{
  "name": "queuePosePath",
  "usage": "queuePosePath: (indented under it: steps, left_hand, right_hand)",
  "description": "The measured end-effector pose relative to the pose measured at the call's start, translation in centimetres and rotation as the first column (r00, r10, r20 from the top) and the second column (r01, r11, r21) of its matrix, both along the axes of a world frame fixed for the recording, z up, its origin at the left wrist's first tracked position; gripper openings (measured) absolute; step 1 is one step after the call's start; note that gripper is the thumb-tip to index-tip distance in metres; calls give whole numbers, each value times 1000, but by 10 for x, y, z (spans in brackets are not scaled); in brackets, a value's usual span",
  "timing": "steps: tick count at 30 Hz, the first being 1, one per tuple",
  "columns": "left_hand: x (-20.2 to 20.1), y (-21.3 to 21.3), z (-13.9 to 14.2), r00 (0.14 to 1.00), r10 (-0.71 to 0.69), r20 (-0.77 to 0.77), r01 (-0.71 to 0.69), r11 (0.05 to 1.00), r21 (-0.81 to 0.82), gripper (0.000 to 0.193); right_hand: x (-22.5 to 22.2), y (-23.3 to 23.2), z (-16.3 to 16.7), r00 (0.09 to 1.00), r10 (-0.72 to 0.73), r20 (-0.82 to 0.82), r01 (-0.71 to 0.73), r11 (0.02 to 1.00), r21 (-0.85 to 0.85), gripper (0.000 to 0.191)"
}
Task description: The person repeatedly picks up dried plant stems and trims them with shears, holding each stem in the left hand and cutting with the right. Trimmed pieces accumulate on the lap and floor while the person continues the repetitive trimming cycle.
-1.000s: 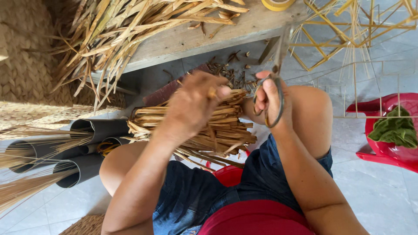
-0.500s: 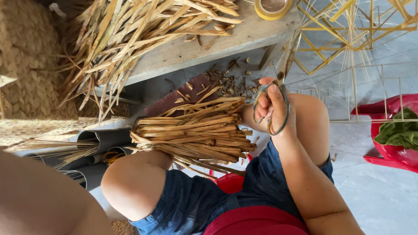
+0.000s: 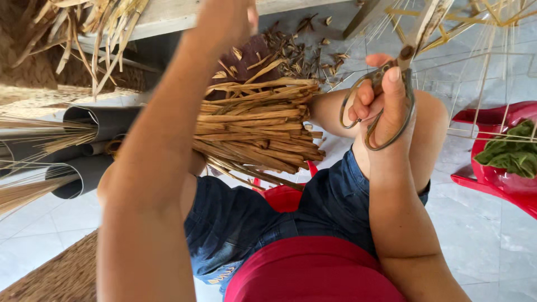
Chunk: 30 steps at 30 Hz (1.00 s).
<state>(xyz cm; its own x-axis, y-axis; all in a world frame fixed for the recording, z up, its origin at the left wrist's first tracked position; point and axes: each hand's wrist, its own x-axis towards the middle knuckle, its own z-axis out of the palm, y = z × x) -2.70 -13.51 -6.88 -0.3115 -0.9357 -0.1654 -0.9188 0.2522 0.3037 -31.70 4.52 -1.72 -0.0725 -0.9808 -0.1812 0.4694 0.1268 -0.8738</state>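
Pale tiled floor [image 3: 492,246] underneath, a wooden bench [image 3: 179,14] across the top, heaped with loose dried leaves [image 3: 95,22]. Resting across the lap, on the knees: a bundle of dried leaf strips [image 3: 257,128], tan and brown, lying between the two arms. Long axis roughly side to side, cut ends pointing toward the right hand [image 3: 386,106], the other end hidden behind the left forearm. Likely light, dry and fairly stiff, brittle at the tips, apt to slide apart if taken loosely; best gripped around the middle, where the strips lie tightest. Just right of the bundle, the right hand closed through the loops of a pair of scissors [image 3: 380,95], blades aimed up toward the bench. Above the bundle, the left hand [image 3: 226,19] raised to the bench edge, cut off by the frame; open or closed, cannot tell. Beyond the bundle's far edge, short brown scraps [image 3: 296,53] scattered on the floor. Left of the bundle, grey pipes [image 3: 95,120] stuffed with thin straw. Far right of the bundle, a red stool [image 3: 503,179] carrying green leaves [image 3: 512,151]. Near the bundle, toward the body: denim shorts and a red shirt.
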Motion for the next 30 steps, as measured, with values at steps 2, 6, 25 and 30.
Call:
queuePosePath:
  steps: [2,6,25,30]
  left_hand:
    - [-8,22,-37,999,18,37,-23,989,144,21]
    - [-6,62,-93,996,77,-38,-66,972,226,15]
    - [15,107,83,780,101,-617,-223,967,-123,13]
    - [-27,158,121,766,-123,-631,-63,963,-264,14]
  right_hand:
    - [-3,-4,-4,999,36,3,-36,999,15,58]
    - [-5,-8,-15,999,42,8,-42,998,43,56]
    - [15,4,4,998,41,42,-41,999,-3,45]
    - [26,9,14,996,-11,93,29,981,-193,52]
